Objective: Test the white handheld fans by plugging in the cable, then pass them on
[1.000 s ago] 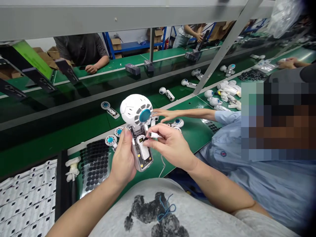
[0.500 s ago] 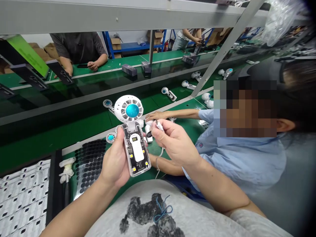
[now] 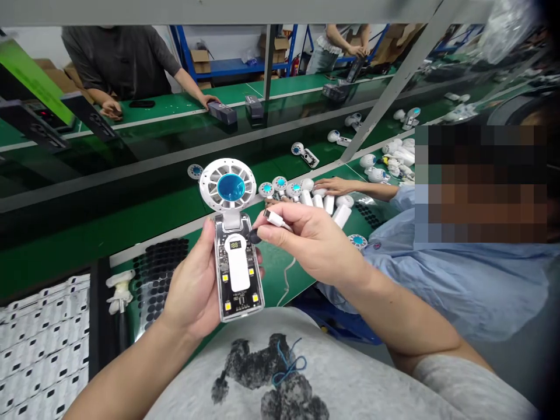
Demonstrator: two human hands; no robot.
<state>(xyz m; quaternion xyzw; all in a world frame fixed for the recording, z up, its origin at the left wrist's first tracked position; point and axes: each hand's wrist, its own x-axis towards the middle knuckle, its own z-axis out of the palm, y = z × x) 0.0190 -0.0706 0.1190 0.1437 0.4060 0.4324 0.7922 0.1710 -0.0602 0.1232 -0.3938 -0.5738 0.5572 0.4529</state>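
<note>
A small handheld fan (image 3: 238, 262) with a clear body, circuit board and small display is gripped in my left hand (image 3: 196, 283). Its round white head with a blue centre (image 3: 231, 187) stands up at the top. My right hand (image 3: 312, 239), just right of the fan, pinches a white cable plug (image 3: 275, 218) near its fingertips. A small black disc (image 3: 254, 235) is also between those fingers, close to the fan body's upper right edge. The white cable (image 3: 286, 277) hangs down behind my right hand.
Several white fans (image 3: 318, 201) lie beyond my right hand, near a co-worker's hand (image 3: 339, 186). A sheet of black discs (image 3: 160, 274) and a black-handled tool (image 3: 121, 300) lie left. Across the belt (image 3: 153, 192), a person touches a dark box (image 3: 222, 112). A metal post (image 3: 385, 87) slants at right.
The fan now faces me more squarely. My right hand has brought the black disc against or near the fan's edge. The co-worker has shifted right, and the person across has reached to a box.
</note>
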